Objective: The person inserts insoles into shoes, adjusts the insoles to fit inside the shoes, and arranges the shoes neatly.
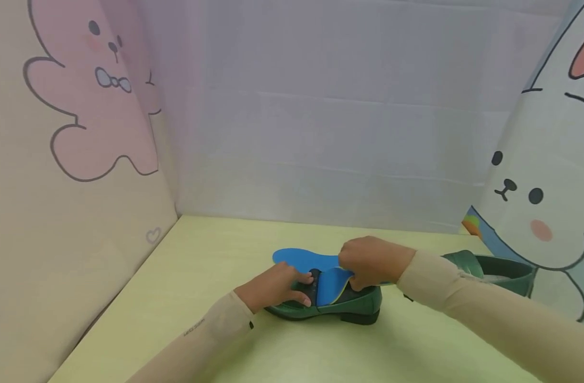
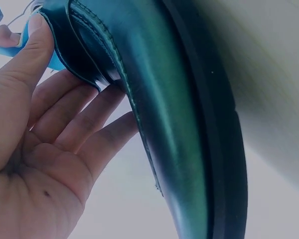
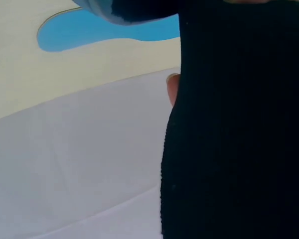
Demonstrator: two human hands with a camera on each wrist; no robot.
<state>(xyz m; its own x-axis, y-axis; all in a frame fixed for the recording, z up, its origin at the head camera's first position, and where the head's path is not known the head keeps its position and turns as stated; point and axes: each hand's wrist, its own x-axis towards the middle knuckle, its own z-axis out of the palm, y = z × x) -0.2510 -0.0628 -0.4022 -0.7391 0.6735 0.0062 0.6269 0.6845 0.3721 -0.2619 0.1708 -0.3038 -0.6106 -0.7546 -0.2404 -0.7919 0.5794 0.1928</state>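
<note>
Head cam: L hand (image 1: 274,287) grips the green shoe (image 1: 342,307) by its dark strap (image 1: 313,292), prob. to steady it & keep the mouth open; R hand (image 1: 374,259) pinches a blue insole (image 1: 331,286), bent, prob. b/c the opening's tight, its left end apparently tucked under the strap. Shoe sits mid-table (image 1: 215,250), toe left, heel right, so both hands reach the mouth. A flat insole (image 1: 299,259) lies just beyond, partly hidden; second shoe (image 1: 514,286) is at far right behind the R sleeve (image 1: 440,282), prob. parked out of the way. L wrist cam: thumb presses the strap's edge, fingers behind it, a firm-looking hold. R wrist cam: a big dark surface (image 3: 239,124) fills the right side, can't ID it; only bits of finger show, so can't tell the grip from here; flat insole's up top.
</note>
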